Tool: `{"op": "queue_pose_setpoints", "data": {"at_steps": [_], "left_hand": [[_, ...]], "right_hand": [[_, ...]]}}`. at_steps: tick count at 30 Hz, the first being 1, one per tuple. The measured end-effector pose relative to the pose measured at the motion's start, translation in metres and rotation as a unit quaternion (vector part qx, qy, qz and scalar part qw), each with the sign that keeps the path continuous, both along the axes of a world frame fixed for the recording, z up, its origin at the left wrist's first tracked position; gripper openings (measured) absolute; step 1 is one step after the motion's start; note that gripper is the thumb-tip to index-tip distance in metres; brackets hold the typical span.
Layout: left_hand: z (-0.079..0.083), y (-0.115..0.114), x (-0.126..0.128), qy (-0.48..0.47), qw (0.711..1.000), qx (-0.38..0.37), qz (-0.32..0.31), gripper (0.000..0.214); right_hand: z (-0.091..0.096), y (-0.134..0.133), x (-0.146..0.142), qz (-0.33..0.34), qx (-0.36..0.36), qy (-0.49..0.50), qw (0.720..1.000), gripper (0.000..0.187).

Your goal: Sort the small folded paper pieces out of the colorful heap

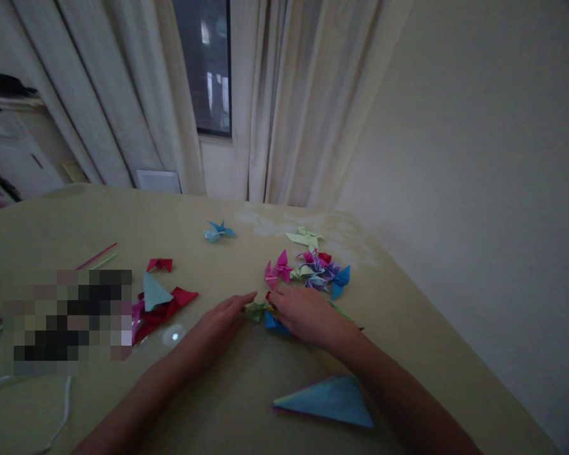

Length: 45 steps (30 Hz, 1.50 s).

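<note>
My left hand (220, 325) lies flat on the beige table (246, 404), fingers stretched out toward a small green folded paper piece (256, 310). My right hand (303, 314) rests palm down, fingers curled over a blue folded paper piece (274, 324), its fingertips at the green piece. Just behind the hands sits a pile of folded paper shapes (320, 270) in pink, purple, green and blue, with a pink one (278, 267) at its left.
A folded blue paper triangle (327, 400) lies near my right forearm. Red and teal papers (164, 300) lie left, with thin sticks (96, 256) beyond. A blue folded shape (219, 231) and a pale green one (304, 237) sit further back. A white cord (61, 414) trails at the left front. Curtains and wall stand behind.
</note>
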<state>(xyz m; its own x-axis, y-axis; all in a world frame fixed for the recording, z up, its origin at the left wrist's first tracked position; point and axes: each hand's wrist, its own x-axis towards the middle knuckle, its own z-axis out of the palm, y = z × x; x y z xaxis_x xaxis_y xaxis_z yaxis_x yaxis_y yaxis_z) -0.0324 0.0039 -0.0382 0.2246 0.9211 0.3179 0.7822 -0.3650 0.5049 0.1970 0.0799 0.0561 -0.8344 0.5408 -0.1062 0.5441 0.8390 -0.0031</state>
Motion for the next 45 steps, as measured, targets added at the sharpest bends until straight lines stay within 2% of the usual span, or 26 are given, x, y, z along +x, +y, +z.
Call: {"op": "queue_pose_setpoints", "data": {"at_steps": [2, 4, 6, 8, 10, 12, 15, 17, 20, 24, 27, 31, 36, 41, 43, 45], "left_hand": [[0.009, -0.003, -0.012, 0.028, 0.998, 0.012, 0.048, 0.041], [0.02, -0.01, -0.032, 0.11, 0.982, 0.03, 0.148, 0.035], [0.028, -0.018, -0.053, 0.215, 0.944, 0.017, 0.248, 0.033], [0.031, -0.023, -0.068, 0.29, 0.911, -0.018, 0.291, 0.034], [0.029, -0.023, -0.072, 0.31, 0.908, -0.037, 0.281, 0.035], [0.028, -0.018, -0.067, 0.283, 0.925, -0.037, 0.252, 0.037], [0.029, -0.011, -0.055, 0.213, 0.956, -0.054, 0.196, 0.038], [0.03, -0.01, -0.053, 0.192, 0.963, -0.054, 0.18, 0.035], [0.029, -0.016, -0.062, 0.21, 0.954, -0.031, 0.211, 0.028], [0.025, -0.019, -0.068, 0.178, 0.958, -0.058, 0.217, 0.028], [0.025, -0.014, -0.051, 0.106, 0.978, -0.04, 0.175, 0.023], [0.025, -0.011, -0.011, -0.04, 0.993, 0.02, 0.113, 0.015], [0.021, -0.018, 0.019, -0.169, 0.983, 0.05, 0.055, 0.013], [0.015, -0.017, 0.022, -0.207, 0.976, 0.045, 0.041, 0.016], [0.014, -0.013, 0.016, -0.187, 0.98, 0.048, 0.047, 0.021], [0.015, -0.009, 0.003, -0.127, 0.986, 0.065, 0.086, 0.028]], "right_hand": [[0.001, 0.001, 0.002, -0.004, 0.008, 0.013, 1.0, 0.02], [0.003, 0.0, 0.001, 0.004, 0.002, 0.036, 0.999, 0.019], [0.003, -0.003, -0.001, 0.025, -0.005, 0.071, 0.997, 0.021], [0.001, -0.006, -0.005, 0.062, -0.011, 0.102, 0.993, 0.033], [-0.004, -0.008, -0.008, 0.098, -0.019, 0.11, 0.989, 0.051], [-0.01, -0.007, -0.009, 0.114, -0.03, 0.096, 0.988, 0.06], [-0.018, -0.003, -0.007, 0.104, -0.034, 0.07, 0.992, 0.05], [-0.02, 0.001, -0.005, 0.091, -0.022, 0.064, 0.994, 0.04], [-0.021, 0.006, -0.002, 0.077, -0.004, 0.05, 0.996, 0.029], [-0.017, 0.008, -0.002, 0.075, 0.003, 0.051, 0.996, 0.029], [-0.011, 0.006, -0.006, 0.081, -0.012, 0.08, 0.993, 0.033], [-0.003, 0.0, -0.013, 0.08, -0.06, 0.136, 0.986, 0.035], [-0.003, -0.002, -0.015, 0.054, -0.099, 0.159, 0.981, 0.014], [-0.009, 0.0, -0.013, 0.067, -0.116, 0.204, 0.97, 0.008], [-0.009, 0.001, -0.012, 0.077, -0.113, 0.209, 0.968, 0.01], [-0.004, 0.005, -0.008, 0.074, -0.107, 0.213, 0.968, 0.011]]}}
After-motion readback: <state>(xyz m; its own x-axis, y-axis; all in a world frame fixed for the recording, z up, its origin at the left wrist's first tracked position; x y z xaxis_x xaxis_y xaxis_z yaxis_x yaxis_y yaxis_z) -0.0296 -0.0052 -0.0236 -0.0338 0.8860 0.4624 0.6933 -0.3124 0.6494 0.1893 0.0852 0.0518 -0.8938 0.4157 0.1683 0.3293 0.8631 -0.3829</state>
